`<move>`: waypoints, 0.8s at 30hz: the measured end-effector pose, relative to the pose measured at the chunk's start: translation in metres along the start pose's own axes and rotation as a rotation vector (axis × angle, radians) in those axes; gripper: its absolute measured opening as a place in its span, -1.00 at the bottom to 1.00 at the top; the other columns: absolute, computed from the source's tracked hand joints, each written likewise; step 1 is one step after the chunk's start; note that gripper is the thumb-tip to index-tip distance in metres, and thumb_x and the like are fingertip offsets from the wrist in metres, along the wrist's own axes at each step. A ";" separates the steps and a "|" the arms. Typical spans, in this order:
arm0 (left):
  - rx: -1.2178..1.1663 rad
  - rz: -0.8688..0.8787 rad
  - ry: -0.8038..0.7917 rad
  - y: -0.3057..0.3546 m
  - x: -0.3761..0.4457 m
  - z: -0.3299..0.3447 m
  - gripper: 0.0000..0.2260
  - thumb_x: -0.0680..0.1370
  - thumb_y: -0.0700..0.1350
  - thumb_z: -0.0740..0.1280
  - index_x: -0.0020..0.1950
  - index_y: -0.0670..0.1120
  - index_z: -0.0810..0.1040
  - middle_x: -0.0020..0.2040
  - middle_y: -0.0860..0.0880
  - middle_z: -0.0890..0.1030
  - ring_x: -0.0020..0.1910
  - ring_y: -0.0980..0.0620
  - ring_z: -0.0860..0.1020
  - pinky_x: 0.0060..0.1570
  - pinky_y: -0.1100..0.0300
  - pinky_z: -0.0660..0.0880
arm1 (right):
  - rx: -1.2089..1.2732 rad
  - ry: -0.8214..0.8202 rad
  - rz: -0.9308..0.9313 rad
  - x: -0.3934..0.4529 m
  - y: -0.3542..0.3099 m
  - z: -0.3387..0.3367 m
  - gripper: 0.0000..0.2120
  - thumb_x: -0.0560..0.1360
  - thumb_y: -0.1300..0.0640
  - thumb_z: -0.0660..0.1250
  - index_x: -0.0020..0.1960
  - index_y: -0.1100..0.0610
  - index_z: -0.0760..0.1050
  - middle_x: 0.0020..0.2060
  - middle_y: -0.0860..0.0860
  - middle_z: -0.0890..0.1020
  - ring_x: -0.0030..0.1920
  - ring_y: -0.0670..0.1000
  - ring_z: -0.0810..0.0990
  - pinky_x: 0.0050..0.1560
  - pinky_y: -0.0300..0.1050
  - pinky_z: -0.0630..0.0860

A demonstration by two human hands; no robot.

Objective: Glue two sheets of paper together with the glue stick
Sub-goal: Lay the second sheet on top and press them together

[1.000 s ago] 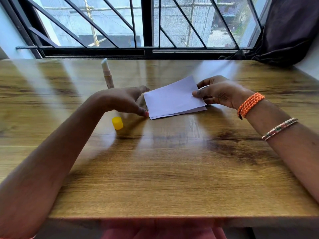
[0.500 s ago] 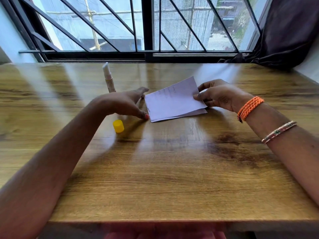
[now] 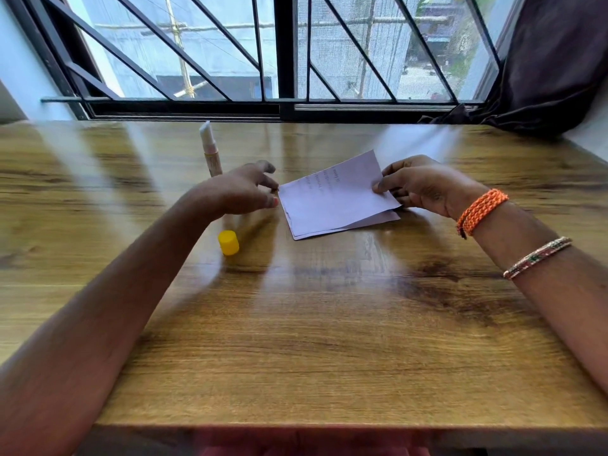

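Two sheets of paper (image 3: 332,205) lie stacked on the table (image 3: 329,324), the upper one lifted at the edge the right hand (image 3: 418,189) pinches between thumb and fingers. The risk, as I judge it, is the lower sheet sliding askew if that lift goes further, since the left hand (image 3: 240,192), fingers loosely spread and holding nothing, only nears the opposite corner. Beyond the left hand stands the uncapped glue stick (image 3: 210,149); its yellow cap (image 3: 228,242) lies nearer the person.
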State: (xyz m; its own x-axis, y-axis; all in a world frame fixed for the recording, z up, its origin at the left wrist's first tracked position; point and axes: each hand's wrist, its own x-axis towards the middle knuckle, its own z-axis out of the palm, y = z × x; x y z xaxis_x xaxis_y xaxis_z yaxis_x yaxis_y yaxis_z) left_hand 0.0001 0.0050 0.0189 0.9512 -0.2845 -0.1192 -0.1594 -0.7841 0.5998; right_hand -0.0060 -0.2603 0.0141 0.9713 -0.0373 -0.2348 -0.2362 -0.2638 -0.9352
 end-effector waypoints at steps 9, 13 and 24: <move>-0.034 0.016 0.080 0.002 -0.001 0.003 -0.51 0.51 -0.34 0.27 0.42 -0.15 0.27 0.30 -0.10 0.53 0.31 -0.04 0.44 0.33 0.09 0.36 | -0.018 -0.001 0.000 -0.002 -0.001 0.002 -0.85 0.38 0.42 0.36 -0.20 0.20 0.53 -0.41 0.03 0.67 -0.45 -0.08 0.64 -0.47 -0.31 0.52; -0.040 0.001 0.050 0.000 0.000 0.004 -0.47 0.51 -0.32 0.27 0.45 -0.10 0.24 0.32 -0.10 0.51 0.30 -0.05 0.45 0.29 0.10 0.39 | -0.041 0.006 -0.019 -0.002 -0.001 0.002 -0.87 0.38 0.42 0.34 -0.21 0.22 0.53 -0.31 0.08 0.65 -0.46 -0.09 0.64 -0.46 -0.31 0.52; 0.050 -0.185 0.282 -0.001 0.015 0.014 -0.78 0.45 -0.03 0.38 0.02 -0.03 0.43 0.13 -0.15 0.55 0.24 -0.16 0.43 0.29 -0.06 0.33 | -0.044 0.016 -0.019 0.002 0.001 0.002 -0.88 0.37 0.41 0.35 -0.22 0.22 0.54 -0.26 0.10 0.66 -0.44 -0.07 0.66 -0.45 -0.29 0.53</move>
State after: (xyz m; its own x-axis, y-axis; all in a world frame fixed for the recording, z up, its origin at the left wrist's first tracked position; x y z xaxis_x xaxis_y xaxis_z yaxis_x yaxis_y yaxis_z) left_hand 0.0105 -0.0065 0.0055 0.9997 0.0236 0.0053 0.0168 -0.8363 0.5480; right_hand -0.0045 -0.2585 0.0122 0.9761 -0.0469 -0.2123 -0.2163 -0.3071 -0.9268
